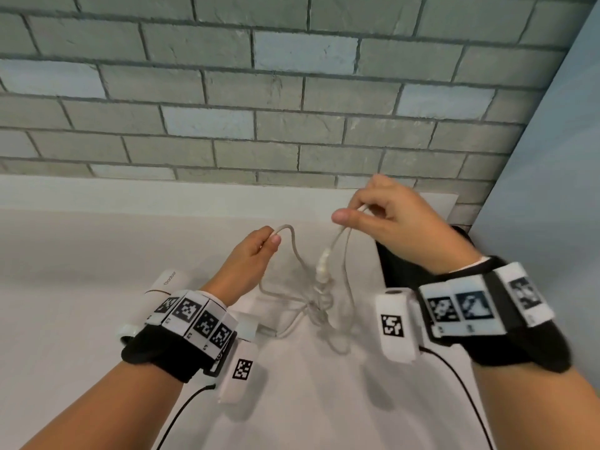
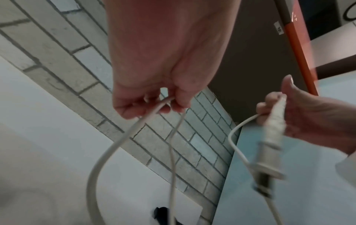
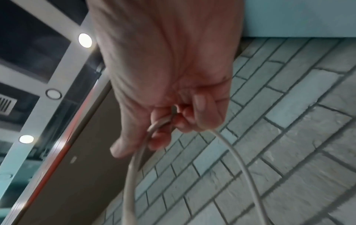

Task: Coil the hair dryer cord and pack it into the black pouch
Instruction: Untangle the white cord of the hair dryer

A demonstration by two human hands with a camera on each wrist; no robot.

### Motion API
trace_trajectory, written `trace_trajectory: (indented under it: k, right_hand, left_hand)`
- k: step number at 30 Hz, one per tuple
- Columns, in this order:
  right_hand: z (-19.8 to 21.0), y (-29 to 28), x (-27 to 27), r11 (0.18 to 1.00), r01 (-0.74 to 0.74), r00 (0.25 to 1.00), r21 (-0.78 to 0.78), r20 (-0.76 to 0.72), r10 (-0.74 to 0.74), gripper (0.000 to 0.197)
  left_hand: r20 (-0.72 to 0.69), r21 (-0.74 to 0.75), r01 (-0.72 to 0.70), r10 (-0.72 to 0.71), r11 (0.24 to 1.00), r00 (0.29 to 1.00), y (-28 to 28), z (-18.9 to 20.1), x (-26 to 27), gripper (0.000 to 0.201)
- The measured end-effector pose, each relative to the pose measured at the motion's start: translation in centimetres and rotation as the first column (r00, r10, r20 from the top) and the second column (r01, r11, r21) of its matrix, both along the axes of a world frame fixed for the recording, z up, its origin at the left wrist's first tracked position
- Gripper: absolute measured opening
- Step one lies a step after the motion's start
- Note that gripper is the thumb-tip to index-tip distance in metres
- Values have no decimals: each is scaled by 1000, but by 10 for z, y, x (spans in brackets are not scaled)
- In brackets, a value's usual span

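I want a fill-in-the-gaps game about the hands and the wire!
1. Both hands, the left hand and the right hand, pinch the pale grey cord, lifting it off the ____ table.
2. The cord's plug hangs below the ____ hand.
3. The wall behind is grey ____.

Missing words: white; right; brick

- The cord [image 1: 297,254] I held looked like smooth, matt off-white plastic.
- The wall [image 1: 259,92] looked like rough, matt grey brick.
- The countertop [image 1: 81,254] was smooth white.
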State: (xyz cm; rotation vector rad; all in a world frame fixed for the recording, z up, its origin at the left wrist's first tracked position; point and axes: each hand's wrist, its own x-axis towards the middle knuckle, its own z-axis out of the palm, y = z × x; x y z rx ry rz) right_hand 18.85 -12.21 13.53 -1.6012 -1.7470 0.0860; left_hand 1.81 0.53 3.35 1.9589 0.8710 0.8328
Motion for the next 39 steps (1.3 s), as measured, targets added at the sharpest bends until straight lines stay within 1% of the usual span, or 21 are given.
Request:
trace_trajectory:
  k: [2,3,5,7,9,11,14,16,17,18,19,20,22,24,26,28,30,32,34,38,39]
  right_hand:
    - [7,-5,15,999,-7,998,-39,70,10,28]
    - [4,-4,23,997,21,992,-74,125,-11,26]
    - [-11,5,36,989,96,969,-115,236,-67,26]
    - [-30,15,44,985,141,949,-101,297,-105,27]
    - [-50,22,46,981,112,956,-158,285,-64,24]
    - [-64,25,43,955,67,973,-287,233,2,18]
    - [-75,25,30,898,43,961,-439,265,84,48]
    - [-73,20,13,847,-105,976,-521,111,189,56]
    - [-73,17,6,804,-203,973,-558,-20,231,50]
    - [-73,14,-1,766,-303,953,-568,-162,256,38]
    - [-73,11,-8,757,-364,929,-543,-269,254,24]
    - [-72,10,-13,784,-385,910,-487,-341,235,15]
    - [-73,13,-16,868,-349,870,-354,-467,159,17]
    - [-71,16,-14,922,-309,735,-234,-674,75,16]
    - [-67,19,-11,955,-262,582,-136,-812,44,15]
    - [-66,21,-9,978,-195,496,-75,-867,33,12]
    - [-65,23,-9,990,-135,444,-47,-896,18,12]
    - [-65,26,-9,996,-84,402,-40,-916,-3,12]
    - [-66,30,-10,997,-47,370,-57,-928,-36,12]
    - [-67,35,-15,994,-32,294,-105,-952,-91,16]
    - [-68,36,-15,991,-47,310,-128,-945,-108,16]
  left_hand:
    - [-52,138,-58,65,989,997,3,2,-2,21]
    - [-38,194,-81,90,978,995,3,5,-3,17]
    - [21,261,-104,102,960,995,2,15,-5,11]
    - [114,269,-94,65,959,991,0,28,-7,11]
    - [177,292,-63,11,954,984,-2,40,-9,15]
    - [173,339,-32,-29,940,984,-3,48,-10,20]
    - [165,323,9,-66,946,984,-4,59,-7,25]
    - [193,276,-4,-52,961,980,-4,64,-2,24]
    - [228,238,-9,-47,971,972,-3,67,1,24]
    - [272,194,-11,-43,981,961,-3,68,4,24]
    - [313,149,-6,-41,989,949,-3,68,7,24]
    - [332,106,6,-42,994,942,-1,67,9,23]
    - [269,38,50,-58,998,962,0,59,13,20]
    - [134,2,68,-68,998,989,-3,46,16,26]
    - [36,58,48,-50,997,998,-15,32,15,27]
    - [31,204,19,-26,979,999,-34,19,9,29]
    - [13,319,104,-114,942,993,-52,9,1,25]
    - [-178,402,281,-227,871,957,-62,2,-4,27]
    - [-317,437,382,-257,814,913,-60,-3,-5,34]
    - [-355,537,364,-188,761,916,-54,1,2,16]
    - [-346,531,352,-182,771,921,-53,2,5,11]
